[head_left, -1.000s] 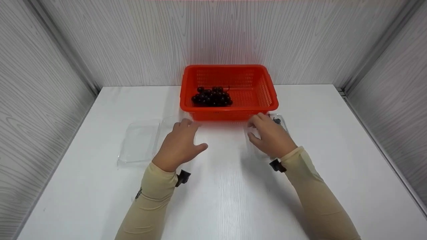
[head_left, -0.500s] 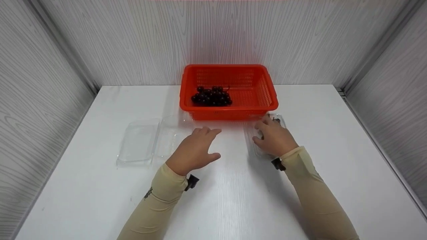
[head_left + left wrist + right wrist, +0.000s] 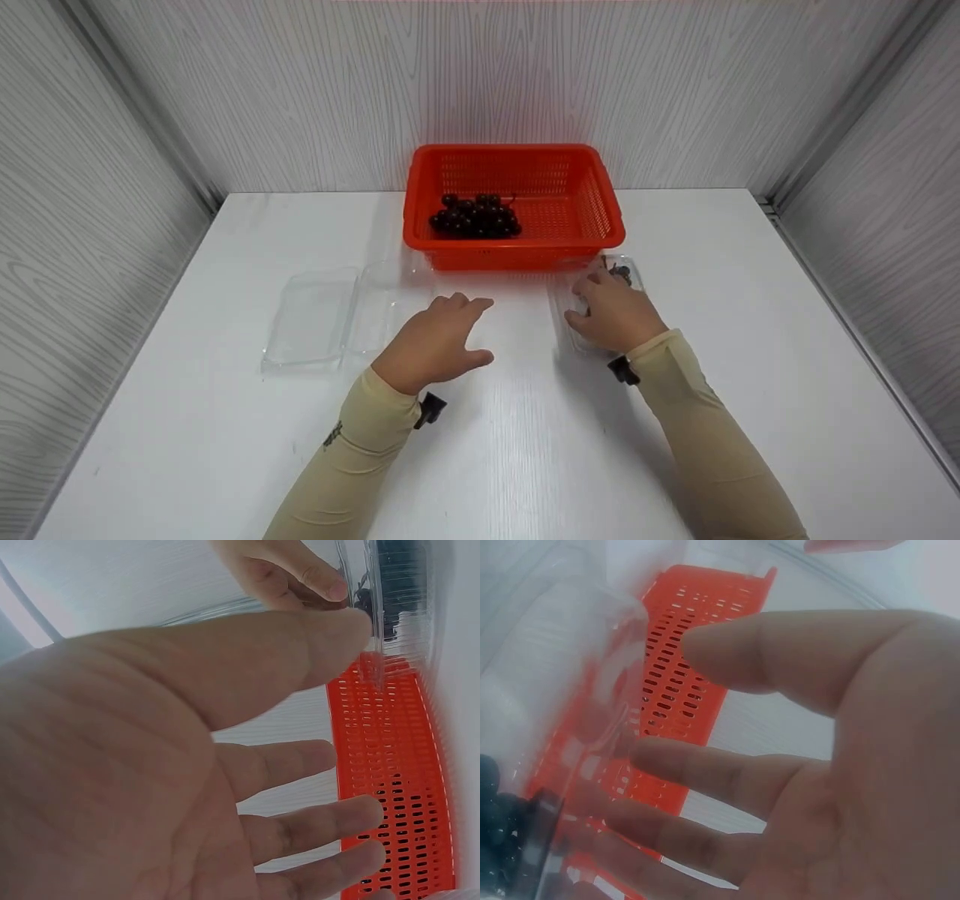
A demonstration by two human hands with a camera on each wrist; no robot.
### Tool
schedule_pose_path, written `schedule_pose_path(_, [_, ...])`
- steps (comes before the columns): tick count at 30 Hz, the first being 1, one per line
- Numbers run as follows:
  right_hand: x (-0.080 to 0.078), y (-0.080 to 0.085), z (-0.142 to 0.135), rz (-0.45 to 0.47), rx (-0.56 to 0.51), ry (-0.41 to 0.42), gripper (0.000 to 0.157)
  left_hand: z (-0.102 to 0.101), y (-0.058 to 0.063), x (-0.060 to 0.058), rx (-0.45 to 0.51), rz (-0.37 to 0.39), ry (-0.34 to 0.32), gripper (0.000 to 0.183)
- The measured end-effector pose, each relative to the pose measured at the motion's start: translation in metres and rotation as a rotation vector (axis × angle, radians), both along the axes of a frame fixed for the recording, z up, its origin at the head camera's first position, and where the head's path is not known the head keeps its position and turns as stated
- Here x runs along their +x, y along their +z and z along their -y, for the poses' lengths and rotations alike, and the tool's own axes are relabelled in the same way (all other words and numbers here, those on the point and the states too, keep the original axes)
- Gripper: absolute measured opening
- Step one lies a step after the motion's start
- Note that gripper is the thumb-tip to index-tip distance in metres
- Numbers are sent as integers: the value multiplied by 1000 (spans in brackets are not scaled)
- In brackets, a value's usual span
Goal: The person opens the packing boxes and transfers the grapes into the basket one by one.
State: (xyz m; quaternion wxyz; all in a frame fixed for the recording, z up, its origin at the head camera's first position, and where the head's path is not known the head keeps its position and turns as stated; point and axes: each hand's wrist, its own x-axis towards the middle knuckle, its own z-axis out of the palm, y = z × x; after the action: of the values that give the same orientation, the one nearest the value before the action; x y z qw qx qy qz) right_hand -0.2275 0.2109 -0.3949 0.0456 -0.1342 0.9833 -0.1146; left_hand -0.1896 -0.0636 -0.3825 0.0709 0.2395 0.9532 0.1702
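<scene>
My left hand (image 3: pixel 435 345) hovers over the table with thumb and fingers spread, holding nothing. It is just right of an open clear plastic clamshell box (image 3: pixel 313 319), whose two halves lie flat side by side. My right hand (image 3: pixel 619 313) is over a second clear plastic box (image 3: pixel 562 300). In the right wrist view its fingers are nearly straight, tips close to the clear wall; whether they touch it I cannot tell. Dark fruit (image 3: pixel 622 274) shows inside that box, partly covered by the hand. A bunch of dark grapes (image 3: pixel 476 217) lies in the red basket (image 3: pixel 517 259).
The red perforated basket stands at the back middle of the white table (image 3: pixel 510 450), near the pale wood-grain back wall (image 3: pixel 337 97). Similar panels rise at the left and right sides.
My left hand has moved right and nearer to me, away from the open clamshell. The right hand has shifted slightly over the right box, then stayed nearly still. Basket and grapes are unmoved.
</scene>
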Motion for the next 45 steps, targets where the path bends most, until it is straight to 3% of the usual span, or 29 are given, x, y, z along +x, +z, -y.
schedule_pose_path(19, [7, 1, 7, 8, -49, 77, 39, 0, 1, 1, -12, 10, -33, 60])
schedule_pose_path(45, [9, -1, 15, 24, -135, 353, 32, -1, 0, 3, 6, 59, -76, 53])
